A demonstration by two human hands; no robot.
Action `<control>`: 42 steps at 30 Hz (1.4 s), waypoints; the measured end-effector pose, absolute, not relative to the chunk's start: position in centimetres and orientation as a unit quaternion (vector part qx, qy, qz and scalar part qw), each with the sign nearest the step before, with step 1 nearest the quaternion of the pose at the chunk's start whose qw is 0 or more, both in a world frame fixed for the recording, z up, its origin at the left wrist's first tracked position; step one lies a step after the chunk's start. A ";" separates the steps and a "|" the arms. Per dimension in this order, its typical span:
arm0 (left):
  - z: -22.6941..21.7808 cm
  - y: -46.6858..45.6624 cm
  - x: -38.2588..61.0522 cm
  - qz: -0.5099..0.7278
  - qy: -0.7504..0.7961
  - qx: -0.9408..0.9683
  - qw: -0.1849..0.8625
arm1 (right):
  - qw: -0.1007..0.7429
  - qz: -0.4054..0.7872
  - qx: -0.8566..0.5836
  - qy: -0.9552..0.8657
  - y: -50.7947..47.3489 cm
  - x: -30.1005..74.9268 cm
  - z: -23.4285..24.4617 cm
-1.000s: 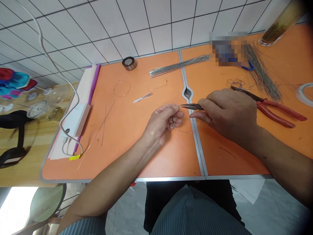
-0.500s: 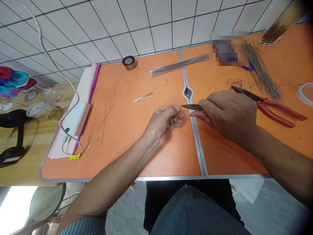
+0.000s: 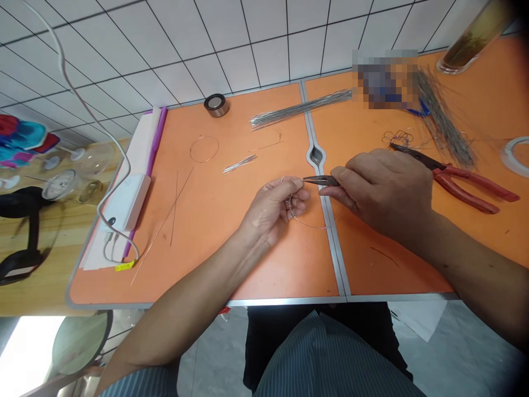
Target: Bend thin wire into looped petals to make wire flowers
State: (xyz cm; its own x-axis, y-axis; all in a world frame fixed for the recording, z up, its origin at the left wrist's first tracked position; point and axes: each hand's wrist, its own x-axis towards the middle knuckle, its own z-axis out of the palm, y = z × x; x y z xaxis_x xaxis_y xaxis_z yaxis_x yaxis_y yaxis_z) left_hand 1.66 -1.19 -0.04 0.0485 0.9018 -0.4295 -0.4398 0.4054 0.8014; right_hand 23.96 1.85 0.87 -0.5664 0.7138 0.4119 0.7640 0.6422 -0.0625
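Between the thumb and fingers of my left hand (image 3: pixel 278 207) is a thin wire (image 3: pixel 308 224), bent into small loops by the fingers, with its free length curving off to the right. My right hand (image 3: pixel 382 187) is closed round needle-nose pliers (image 3: pixel 324 180), their handles hidden in the palm. The jaw tips meet the left fingertips, where the wire's end is too small to make out clearly. Right of my right hand lie red-handled pliers (image 3: pixel 467 184). A short bundle of cut wires (image 3: pixel 239 164) rests to the left of my hands.
A long wire bundle (image 3: pixel 297 109) and a tape roll (image 3: pixel 216 105) lie near the tiled wall. Another wire bundle (image 3: pixel 446 121) is at the back right, by a glass of brown liquid (image 3: pixel 458 58). A white power bank (image 3: pixel 128 203) with a cable sits left. A metal seam (image 3: pixel 330 242) crosses the orange table.
The plier jaws look slightly parted now, where they looked closer together before. The wire's free length has swung a little. Both hands stay nearly in place, and the view has shifted slightly.
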 end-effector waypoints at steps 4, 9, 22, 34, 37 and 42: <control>-0.2 -1.1 1.7 0.490 0.484 0.242 0.684 | 0.202 -0.078 -0.409 -0.886 1.7 24.1 0.8; -0.2 -1.1 1.6 0.485 0.490 0.246 0.681 | 0.195 -0.123 -0.395 -0.889 1.7 24.2 0.8; -0.4 -1.2 1.6 0.484 0.479 0.248 0.689 | 0.224 -0.038 -0.423 -0.877 1.6 24.0 1.0; -0.4 -1.1 1.5 0.481 0.482 0.251 0.688 | 0.205 -0.233 -0.360 -0.880 1.6 24.3 0.4; -0.4 -1.1 1.5 0.481 0.482 0.251 0.688 | 0.215 -0.290 -0.340 -0.868 1.8 24.2 0.0; -0.5 -1.1 1.5 0.480 0.478 0.251 0.692 | 0.240 -0.274 -0.329 -0.871 1.9 24.3 -0.3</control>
State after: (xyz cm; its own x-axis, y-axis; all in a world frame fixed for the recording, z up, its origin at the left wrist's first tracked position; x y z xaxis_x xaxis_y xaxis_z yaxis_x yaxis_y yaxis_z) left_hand 1.47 -1.06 -0.52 0.0825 0.9034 -0.4209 -0.4231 0.4141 0.8059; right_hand 24.33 1.92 -0.30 -0.6683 0.4415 0.5987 0.7047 0.6336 0.3194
